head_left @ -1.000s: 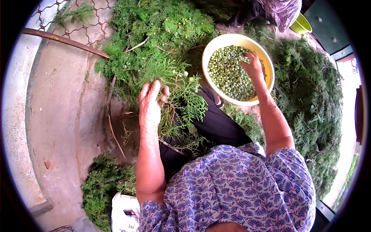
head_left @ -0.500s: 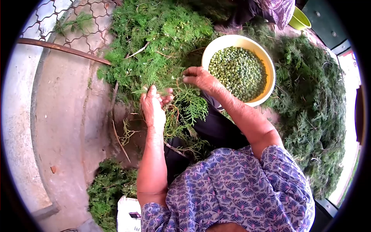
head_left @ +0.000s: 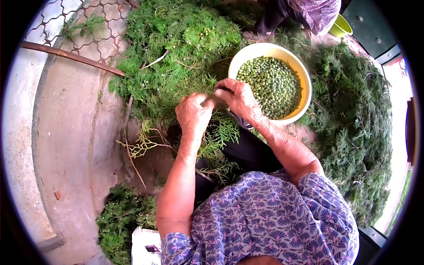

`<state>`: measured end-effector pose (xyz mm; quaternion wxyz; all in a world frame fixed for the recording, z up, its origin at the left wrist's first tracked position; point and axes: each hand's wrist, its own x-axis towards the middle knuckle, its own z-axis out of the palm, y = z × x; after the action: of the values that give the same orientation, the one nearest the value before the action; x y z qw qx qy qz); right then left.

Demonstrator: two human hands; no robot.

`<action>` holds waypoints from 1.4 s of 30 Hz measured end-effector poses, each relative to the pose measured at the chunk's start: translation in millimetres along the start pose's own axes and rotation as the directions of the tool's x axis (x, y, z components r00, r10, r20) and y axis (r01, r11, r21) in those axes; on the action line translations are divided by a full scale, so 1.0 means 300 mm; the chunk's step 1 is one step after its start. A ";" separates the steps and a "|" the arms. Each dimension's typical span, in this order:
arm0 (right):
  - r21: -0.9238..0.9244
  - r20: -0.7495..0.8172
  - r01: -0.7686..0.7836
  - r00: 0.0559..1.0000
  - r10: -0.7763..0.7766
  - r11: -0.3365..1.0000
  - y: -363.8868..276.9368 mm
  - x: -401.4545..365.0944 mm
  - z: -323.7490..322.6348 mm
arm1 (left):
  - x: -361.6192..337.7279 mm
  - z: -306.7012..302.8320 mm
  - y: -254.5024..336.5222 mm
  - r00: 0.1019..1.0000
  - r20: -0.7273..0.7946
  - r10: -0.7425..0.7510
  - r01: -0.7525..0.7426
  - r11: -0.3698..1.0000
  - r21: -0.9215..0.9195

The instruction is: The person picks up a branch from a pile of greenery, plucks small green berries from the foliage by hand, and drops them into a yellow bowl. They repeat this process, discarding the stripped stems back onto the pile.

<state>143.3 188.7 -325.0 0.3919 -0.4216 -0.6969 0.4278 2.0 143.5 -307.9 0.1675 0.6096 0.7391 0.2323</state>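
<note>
My left hand is closed around a leafy evergreen branch, whose flat green sprays hang below the wrist over my dark trousers. Close beside it, almost touching its fingertips, my right hand has thumb and forefinger pinched together. What lies in that pinch is too small to make out. Just right of my right hand stands a pale yellow tub, filled with small round green seed cones. A yellowish-green sprig sticks out to the left of my left forearm.
A big heap of cut evergreen foliage lies ahead, another pile to the right. A smaller clump and a white bag are at lower left. Another person's patterned garment and a lime-green basin appear at the top.
My left hand has moved up and right, turning over so its back shows, and now meets my right hand. A yellowish sprig has swung out left of the forearm.
</note>
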 end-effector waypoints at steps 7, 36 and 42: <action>-0.072 0.002 0.033 0.999 -0.033 0.997 -0.016 0.002 -0.017 | -0.018 0.040 0.025 0.941 -0.300 0.153 -0.143 0.988 0.055; 0.678 0.049 -0.137 0.989 0.141 0.722 0.015 -0.064 0.077 | -0.038 -0.047 0.044 0.996 0.059 0.066 -0.023 0.838 -0.545; 0.723 0.337 -0.494 0.862 0.378 0.483 -0.079 -0.068 0.018 | -0.052 -0.063 0.039 0.997 0.057 0.056 -0.010 0.801 -0.599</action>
<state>139.3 162.0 -308.6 0.3678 -0.3381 -0.3284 0.8016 4.7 127.4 -286.2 0.3735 0.5465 0.6110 0.4341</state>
